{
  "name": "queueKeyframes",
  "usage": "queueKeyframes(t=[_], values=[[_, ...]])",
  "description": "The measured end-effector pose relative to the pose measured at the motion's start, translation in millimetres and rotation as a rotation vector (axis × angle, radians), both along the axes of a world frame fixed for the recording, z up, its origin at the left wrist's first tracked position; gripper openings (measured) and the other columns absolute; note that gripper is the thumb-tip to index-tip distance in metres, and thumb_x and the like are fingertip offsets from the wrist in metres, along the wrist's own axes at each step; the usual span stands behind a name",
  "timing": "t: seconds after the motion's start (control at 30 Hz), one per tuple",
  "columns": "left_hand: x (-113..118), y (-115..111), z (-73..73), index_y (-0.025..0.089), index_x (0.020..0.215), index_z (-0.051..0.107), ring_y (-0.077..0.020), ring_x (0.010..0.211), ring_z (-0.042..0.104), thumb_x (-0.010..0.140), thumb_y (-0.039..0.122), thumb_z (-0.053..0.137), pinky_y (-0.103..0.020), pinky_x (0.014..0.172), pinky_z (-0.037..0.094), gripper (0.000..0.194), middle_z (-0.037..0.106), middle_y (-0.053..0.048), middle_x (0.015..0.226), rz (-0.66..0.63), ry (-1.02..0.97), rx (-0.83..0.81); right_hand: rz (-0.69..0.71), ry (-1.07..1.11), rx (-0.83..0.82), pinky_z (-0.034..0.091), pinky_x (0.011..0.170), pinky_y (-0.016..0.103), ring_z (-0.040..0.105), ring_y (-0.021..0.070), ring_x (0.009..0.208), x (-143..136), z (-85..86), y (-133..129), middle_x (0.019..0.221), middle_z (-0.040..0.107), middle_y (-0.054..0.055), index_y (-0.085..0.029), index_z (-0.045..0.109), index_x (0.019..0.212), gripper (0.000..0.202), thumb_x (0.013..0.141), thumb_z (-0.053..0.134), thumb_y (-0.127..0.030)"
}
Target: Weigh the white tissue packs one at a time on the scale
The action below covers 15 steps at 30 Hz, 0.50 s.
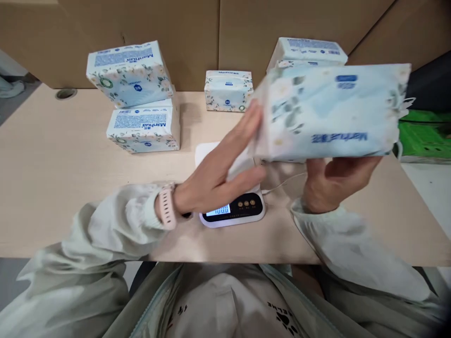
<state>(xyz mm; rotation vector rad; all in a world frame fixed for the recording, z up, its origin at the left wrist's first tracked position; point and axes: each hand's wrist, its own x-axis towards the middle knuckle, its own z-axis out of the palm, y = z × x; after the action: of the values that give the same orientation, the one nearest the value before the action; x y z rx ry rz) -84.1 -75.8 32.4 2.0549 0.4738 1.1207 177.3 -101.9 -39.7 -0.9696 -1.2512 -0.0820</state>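
Observation:
A floral tissue pack (pixel 334 110), white and pale blue, is held up over the right side of the desk, its printing upside down. My right hand (pixel 334 180) grips it from underneath. My left hand (pixel 221 164) reaches to the pack's left end with fingers stretched and thumb apart; the fingertips appear to touch the wrapper there. Below my left hand lies a white digital scale (pixel 246 218) with a lit display, partly covered by the hand.
Two tissue packs are stacked at left, an upper pack (pixel 130 75) on a lower pack (pixel 144 126). Another small pack (pixel 229 91) stands at the back. More packs (pixel 310 49) sit behind the held one. Cardboard (pixel 169 42) lines the desk's rear. A green object (pixel 426 136) is at right.

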Motion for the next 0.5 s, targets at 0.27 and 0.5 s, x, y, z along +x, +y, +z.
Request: queueKeyframes(t=[0.27,0.5], values=[[91.6,64.1,-21.6,0.018,0.165,0.044,-0.0298,0.169,0.022,0.104,0.060,0.058,-0.044,0.137,0.027,0.075,0.033,0.000,0.180,-0.044,0.086,-0.263,-0.088,0.109,-0.196,0.052,0.115,0.066,0.068,0.0375,0.127,53.2,1.2,23.2,0.132,0.070,0.016,-0.025,0.063,0.128,0.058,0.084,0.090,-0.050],[14.6,46.3,-23.0,0.029,0.128,0.077,-0.0300,0.136,0.072,0.100,0.049,0.077,-0.054,0.118,0.058,0.034,0.078,0.000,0.139,0.309,-0.135,0.016,0.146,-0.125,-0.432,0.051,0.119,0.068,0.037,0.0377,0.167,41.6,8.7,-12.0,0.170,0.047,0.006,-0.041,0.045,0.162,0.066,0.103,0.054,-0.069]])
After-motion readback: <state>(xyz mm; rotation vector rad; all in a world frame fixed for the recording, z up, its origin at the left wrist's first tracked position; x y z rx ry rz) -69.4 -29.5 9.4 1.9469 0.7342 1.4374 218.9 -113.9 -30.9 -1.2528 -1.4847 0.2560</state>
